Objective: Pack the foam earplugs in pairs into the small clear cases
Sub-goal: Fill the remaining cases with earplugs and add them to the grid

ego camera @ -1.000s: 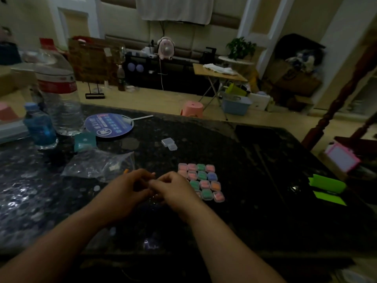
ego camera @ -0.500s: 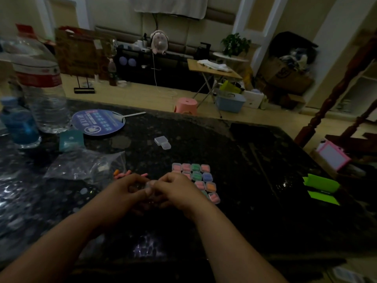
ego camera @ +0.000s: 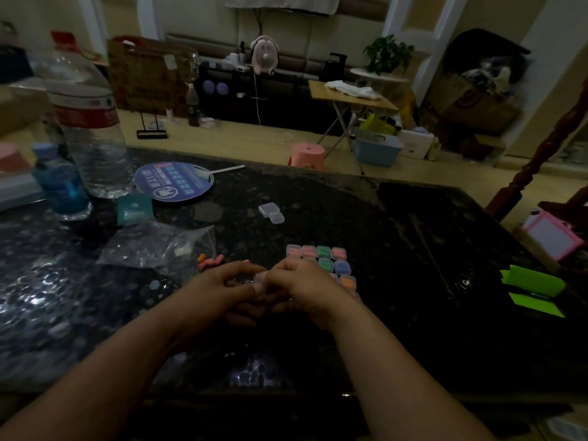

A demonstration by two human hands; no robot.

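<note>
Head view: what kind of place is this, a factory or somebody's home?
Probably a home living room: a potted plant, a pink stool and a folding table stand beyond the dark stone table, where the left hand and right hand hold a clear case.

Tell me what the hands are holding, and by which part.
The left hand and the right hand pinch a small clear case between them; the exact part is hidden.

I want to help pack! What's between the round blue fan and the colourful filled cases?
In the head view, two small clear cases, no colour inside, lie on the dark table between the fan and the filled cases.
</note>
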